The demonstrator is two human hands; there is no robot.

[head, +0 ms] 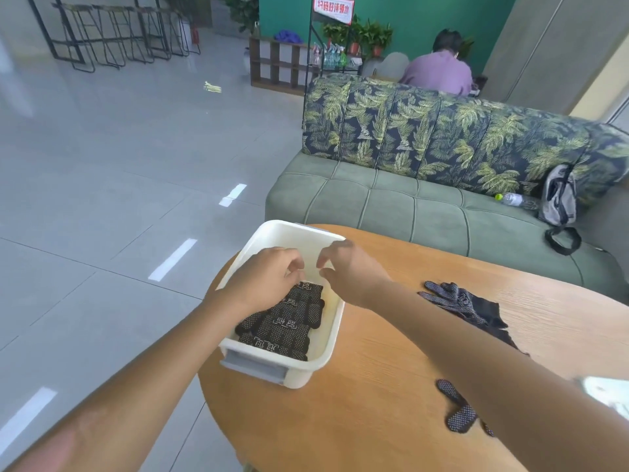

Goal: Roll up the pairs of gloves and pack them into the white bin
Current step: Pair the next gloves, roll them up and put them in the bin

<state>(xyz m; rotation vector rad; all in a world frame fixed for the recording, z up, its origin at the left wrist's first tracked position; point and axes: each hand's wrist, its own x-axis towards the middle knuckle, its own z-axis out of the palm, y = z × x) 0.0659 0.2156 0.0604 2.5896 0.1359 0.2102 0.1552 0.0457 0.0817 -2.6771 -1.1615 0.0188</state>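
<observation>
- Head view: left hand (263, 279) reaches into the white bin (327, 338), fingers curled down onto the rolled gloves (284, 323); whether it grips them is unclear.
- Right hand (350, 272) hovers over the bin's 3 o'clock rim, fingers loosely bent, holding nothing.
- The bin sits at the round table's (391, 386) 9 o'clock edge, its handle end partly overhanging.
- Loose gloves (466, 304) lie at the bin's 3 o'clock, more gloves (457, 408) at 5 o'clock; bare tabletop lies between.
</observation>
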